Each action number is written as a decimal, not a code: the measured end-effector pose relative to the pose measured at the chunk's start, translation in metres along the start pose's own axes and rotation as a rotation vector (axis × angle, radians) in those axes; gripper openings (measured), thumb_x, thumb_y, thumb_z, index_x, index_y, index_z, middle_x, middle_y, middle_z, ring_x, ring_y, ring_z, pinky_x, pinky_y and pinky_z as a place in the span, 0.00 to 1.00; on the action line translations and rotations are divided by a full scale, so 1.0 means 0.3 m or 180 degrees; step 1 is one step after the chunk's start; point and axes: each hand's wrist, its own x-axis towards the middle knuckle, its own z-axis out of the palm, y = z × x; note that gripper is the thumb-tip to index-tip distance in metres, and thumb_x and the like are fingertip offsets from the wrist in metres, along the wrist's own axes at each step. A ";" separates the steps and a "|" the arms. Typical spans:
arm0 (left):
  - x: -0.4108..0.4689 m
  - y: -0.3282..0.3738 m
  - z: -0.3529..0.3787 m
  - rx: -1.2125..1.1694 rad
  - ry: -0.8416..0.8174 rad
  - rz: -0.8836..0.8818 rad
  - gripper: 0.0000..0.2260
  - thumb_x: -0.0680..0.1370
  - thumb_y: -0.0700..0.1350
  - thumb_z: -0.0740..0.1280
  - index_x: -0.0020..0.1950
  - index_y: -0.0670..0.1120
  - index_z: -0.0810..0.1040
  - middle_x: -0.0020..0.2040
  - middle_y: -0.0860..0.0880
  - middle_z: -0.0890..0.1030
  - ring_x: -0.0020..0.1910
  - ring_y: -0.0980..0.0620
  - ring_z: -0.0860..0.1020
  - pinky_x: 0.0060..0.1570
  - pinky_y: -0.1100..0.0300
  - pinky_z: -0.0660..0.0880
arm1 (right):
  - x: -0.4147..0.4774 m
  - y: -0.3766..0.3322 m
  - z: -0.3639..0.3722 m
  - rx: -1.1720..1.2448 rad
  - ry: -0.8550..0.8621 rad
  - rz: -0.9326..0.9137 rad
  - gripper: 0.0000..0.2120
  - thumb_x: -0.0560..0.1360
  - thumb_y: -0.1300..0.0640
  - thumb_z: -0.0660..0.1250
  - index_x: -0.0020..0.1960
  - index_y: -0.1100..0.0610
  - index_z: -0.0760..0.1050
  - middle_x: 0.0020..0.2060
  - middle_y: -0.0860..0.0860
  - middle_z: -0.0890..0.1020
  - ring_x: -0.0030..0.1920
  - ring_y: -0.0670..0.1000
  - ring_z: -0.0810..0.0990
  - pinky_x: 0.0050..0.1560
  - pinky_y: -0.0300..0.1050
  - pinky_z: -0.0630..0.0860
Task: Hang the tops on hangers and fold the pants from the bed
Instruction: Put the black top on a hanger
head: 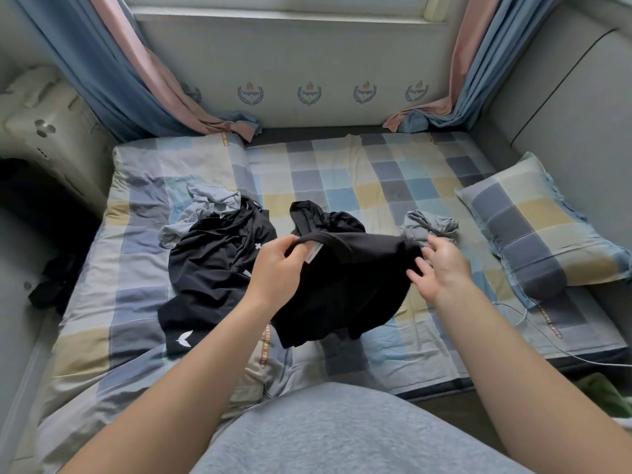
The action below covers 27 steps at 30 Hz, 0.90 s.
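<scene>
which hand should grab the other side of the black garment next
Probably the right. The right hand is open and empty beside the free edge of the black garment, while the left hand already grips its band.

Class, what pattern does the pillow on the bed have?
The pillow is checked blue, grey and yellow; head view.

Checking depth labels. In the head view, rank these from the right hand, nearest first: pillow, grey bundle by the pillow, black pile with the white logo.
1. Grey bundle: just beyond the right hand, near its fingertips.
2. Pillow: further out to the right.
3. Black pile: on the far side, left of the left hand and the held garment.
</scene>
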 end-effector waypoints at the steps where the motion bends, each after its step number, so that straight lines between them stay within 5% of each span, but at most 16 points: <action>1: 0.002 0.026 -0.010 -0.0063 -0.0124 0.0042 0.14 0.81 0.50 0.66 0.36 0.48 0.78 0.28 0.54 0.70 0.28 0.54 0.67 0.31 0.58 0.64 | -0.012 0.008 -0.007 -0.0299 -0.0006 -0.0163 0.18 0.83 0.58 0.60 0.73 0.56 0.67 0.73 0.55 0.70 0.73 0.57 0.69 0.69 0.59 0.67; 6: 0.005 0.126 -0.024 0.0091 -0.1076 0.0140 0.20 0.80 0.53 0.67 0.46 0.35 0.78 0.33 0.43 0.69 0.32 0.49 0.67 0.35 0.52 0.63 | -0.114 0.102 0.001 -0.1824 -0.1737 -0.0926 0.25 0.75 0.51 0.72 0.69 0.41 0.69 0.69 0.44 0.74 0.69 0.43 0.71 0.67 0.46 0.69; 9: -0.014 0.179 -0.024 0.0264 -0.1625 0.0181 0.17 0.75 0.58 0.67 0.48 0.45 0.84 0.37 0.35 0.78 0.33 0.39 0.73 0.36 0.44 0.69 | -0.150 0.149 0.013 -0.2551 -0.2490 -0.1181 0.25 0.72 0.52 0.72 0.65 0.33 0.72 0.64 0.33 0.77 0.66 0.33 0.71 0.57 0.26 0.69; 11: -0.020 0.190 -0.023 0.0255 -0.1830 0.0079 0.18 0.74 0.59 0.68 0.50 0.45 0.85 0.45 0.31 0.81 0.39 0.33 0.78 0.42 0.36 0.74 | -0.151 0.169 -0.002 -0.2741 -0.2611 -0.1043 0.18 0.73 0.55 0.70 0.56 0.34 0.79 0.54 0.36 0.82 0.58 0.36 0.79 0.52 0.28 0.74; 13: -0.021 0.185 -0.013 0.0302 -0.1973 -0.0019 0.14 0.75 0.56 0.69 0.49 0.46 0.85 0.44 0.32 0.81 0.37 0.38 0.77 0.40 0.39 0.74 | -0.131 0.196 -0.045 -0.2910 -0.2205 -0.1187 0.09 0.71 0.56 0.67 0.48 0.45 0.81 0.42 0.46 0.84 0.46 0.47 0.82 0.47 0.43 0.79; 15: -0.018 0.152 0.015 0.0749 -0.2007 0.0057 0.05 0.77 0.51 0.70 0.46 0.51 0.84 0.37 0.42 0.80 0.34 0.48 0.75 0.38 0.50 0.70 | -0.111 0.211 -0.119 -0.3226 -0.1586 -0.1383 0.04 0.69 0.57 0.66 0.43 0.54 0.74 0.35 0.55 0.77 0.37 0.54 0.75 0.41 0.53 0.74; 17: -0.022 0.104 0.066 0.1490 -0.1879 0.0233 0.06 0.79 0.44 0.69 0.44 0.54 0.81 0.36 0.52 0.78 0.33 0.53 0.74 0.36 0.58 0.69 | -0.107 0.219 -0.219 -0.3433 -0.1166 -0.1362 0.08 0.71 0.63 0.65 0.40 0.52 0.69 0.34 0.52 0.75 0.34 0.52 0.70 0.37 0.50 0.70; 21: -0.105 -0.038 0.214 0.2351 -0.1651 0.0318 0.12 0.76 0.32 0.63 0.43 0.50 0.76 0.43 0.49 0.73 0.42 0.47 0.72 0.35 0.59 0.64 | -0.158 0.245 -0.473 -0.3467 -0.0442 -0.1240 0.11 0.72 0.67 0.61 0.40 0.50 0.70 0.36 0.49 0.77 0.37 0.48 0.72 0.36 0.44 0.69; 27: -0.360 -0.160 0.453 0.2781 -0.2228 0.0667 0.14 0.70 0.30 0.60 0.42 0.50 0.74 0.48 0.48 0.76 0.50 0.43 0.75 0.48 0.51 0.74 | -0.328 0.381 -0.901 -0.2485 0.0597 -0.0850 0.12 0.74 0.72 0.56 0.36 0.59 0.67 0.31 0.52 0.69 0.34 0.50 0.66 0.30 0.36 0.62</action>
